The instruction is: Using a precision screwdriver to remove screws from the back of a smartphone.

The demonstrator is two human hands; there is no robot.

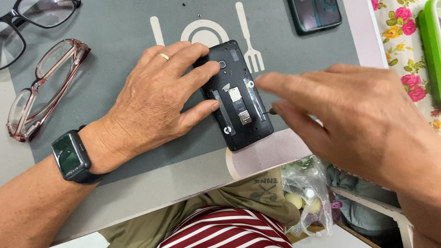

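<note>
From the head camera, two pairs of glasses (41, 87) lie at the left and a dark phone (316, 14) at the top edge. A grey placemat (115, 36) covers the worktop (18, 165).

The opened phone (236, 96) lies flat on the placemat, long axis running top-left to bottom-right.

The left hand (156, 96) presses it with spread fingers. The right hand (349, 115) hovers loosely open just beside it, grasping nothing visible.

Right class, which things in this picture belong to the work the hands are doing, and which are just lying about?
In use:
- black phone with its back cover off, on the grey mat
- left hand pressing it down
- right hand, blurred, beside its right edge

Lying about:
- pink-framed glasses
- black-framed glasses
- dark green phone
- clear plastic bag below the table
</note>
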